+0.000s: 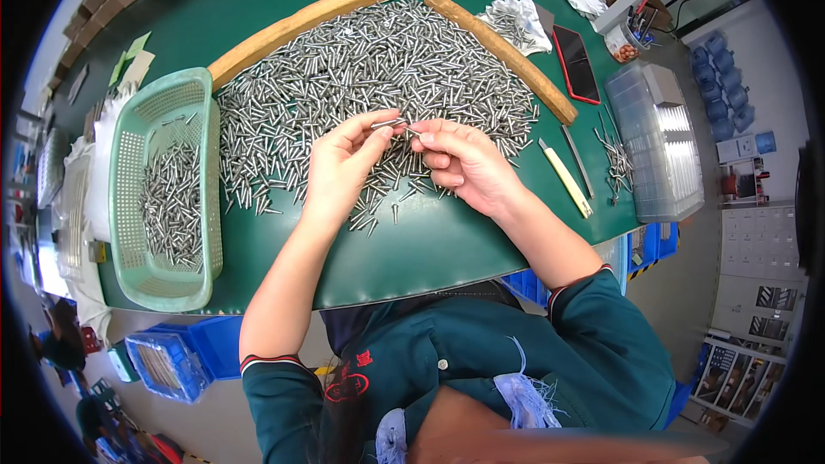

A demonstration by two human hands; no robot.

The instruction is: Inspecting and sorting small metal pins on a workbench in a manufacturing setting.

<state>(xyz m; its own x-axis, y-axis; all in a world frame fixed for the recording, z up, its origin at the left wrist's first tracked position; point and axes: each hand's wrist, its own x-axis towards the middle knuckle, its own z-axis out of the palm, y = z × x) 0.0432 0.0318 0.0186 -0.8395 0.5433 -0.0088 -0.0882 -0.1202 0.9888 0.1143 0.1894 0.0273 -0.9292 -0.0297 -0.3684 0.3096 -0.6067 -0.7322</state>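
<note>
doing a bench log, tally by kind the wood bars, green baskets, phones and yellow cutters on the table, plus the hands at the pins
Wood bars: 2
Green basket: 1
Phone: 1
Yellow cutter: 1
Hands: 2
Total: 7

Workshop, heaped metal parts (309,77), green bench (430,249), blue bins (217,347)

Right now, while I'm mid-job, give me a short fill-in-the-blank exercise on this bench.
The pale-green, perforated, oblong plastic basket stands to the ____ of the silvery heap of small, slim metal pieces.
The two long brown bars edging the heap are made of ____.
The flat, black, rectangular device has a ____ border.
Of the bare hands, the slim pale-yellow knife lies nearer the ____ one.

Missing: left; wood; red; right
</note>
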